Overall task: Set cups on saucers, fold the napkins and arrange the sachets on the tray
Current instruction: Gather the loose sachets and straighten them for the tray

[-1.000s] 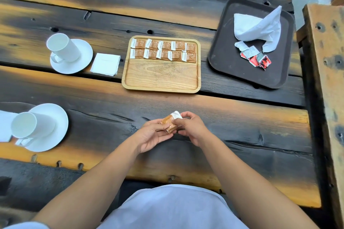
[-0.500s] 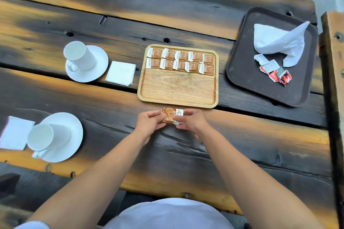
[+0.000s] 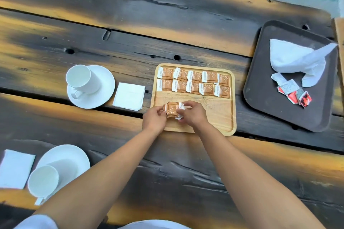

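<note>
A light wooden tray (image 3: 219, 117) lies mid-table with two rows of brown sachets (image 3: 193, 82) along its far side. Over its near-left corner my left hand (image 3: 154, 119) and my right hand (image 3: 193, 113) together hold a small stack of brown sachets (image 3: 172, 109). A white cup (image 3: 80, 79) stands on a saucer (image 3: 104, 96) to the left, with a folded napkin (image 3: 129, 95) beside it. A second cup (image 3: 43, 180) sits on a saucer (image 3: 70, 156) at the near left, next to another folded napkin (image 3: 14, 169).
A dark tray (image 3: 264, 98) at the right holds a crumpled white napkin (image 3: 294, 59) and a few red and white sachets (image 3: 294, 93). The table is rough dark planks with gaps. A wooden edge shows at the far right.
Both hands have carried the stack of sachets forward from near my body to above the wooden tray's near-left corner. The view has tilted and shifted with them.
</note>
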